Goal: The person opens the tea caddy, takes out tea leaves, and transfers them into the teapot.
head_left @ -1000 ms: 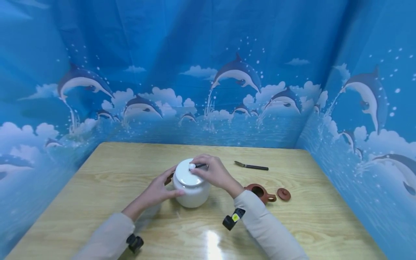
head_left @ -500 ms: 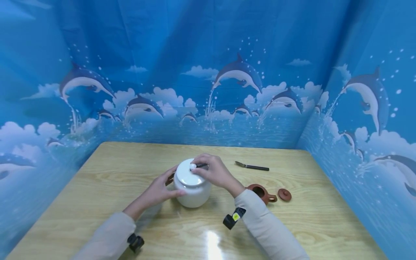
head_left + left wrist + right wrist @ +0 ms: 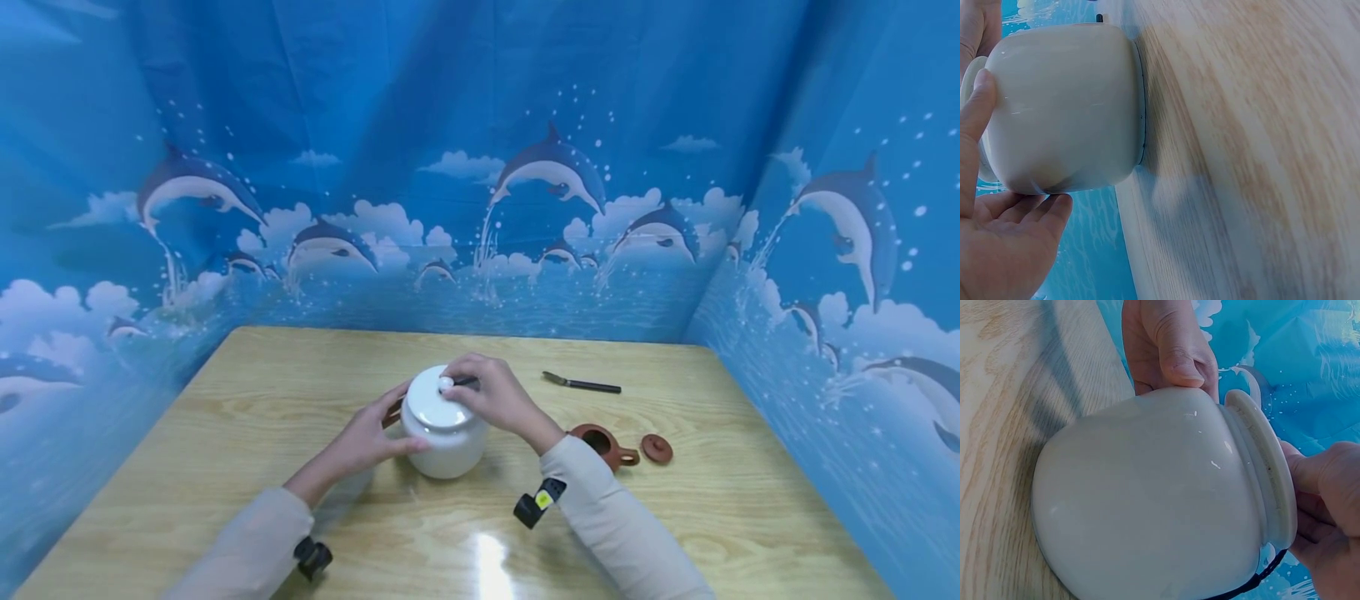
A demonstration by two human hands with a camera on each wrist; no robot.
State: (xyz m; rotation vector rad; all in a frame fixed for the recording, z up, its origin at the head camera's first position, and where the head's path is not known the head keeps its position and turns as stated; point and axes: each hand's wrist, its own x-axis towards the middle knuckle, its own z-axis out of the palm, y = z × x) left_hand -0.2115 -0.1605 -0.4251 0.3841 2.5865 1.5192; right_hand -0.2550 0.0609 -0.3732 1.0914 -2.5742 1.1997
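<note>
The left hand [image 3: 367, 437] curves round the jar [image 3: 453, 450], its grip holding the jar's side, thumb in front; the jar stands upright on the bench [image 3: 262, 408]. The right hand [image 3: 497, 398] arches over the lid [image 3: 427, 407], its grip pinching the knob [image 3: 446, 383]. The left fingertips are hidden behind the jar in the head view; the right sleeve [image 3: 600, 508] covers part of the teapot [image 3: 610, 456].

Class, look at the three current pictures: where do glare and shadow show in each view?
Head view: a bright glare streak on the tabletop near the lower edge, glints on the white lid; left wrist view: a soft shadow beside the jar; right wrist view: small glints on the jar, a shadow on the tabletop beyond.
</note>
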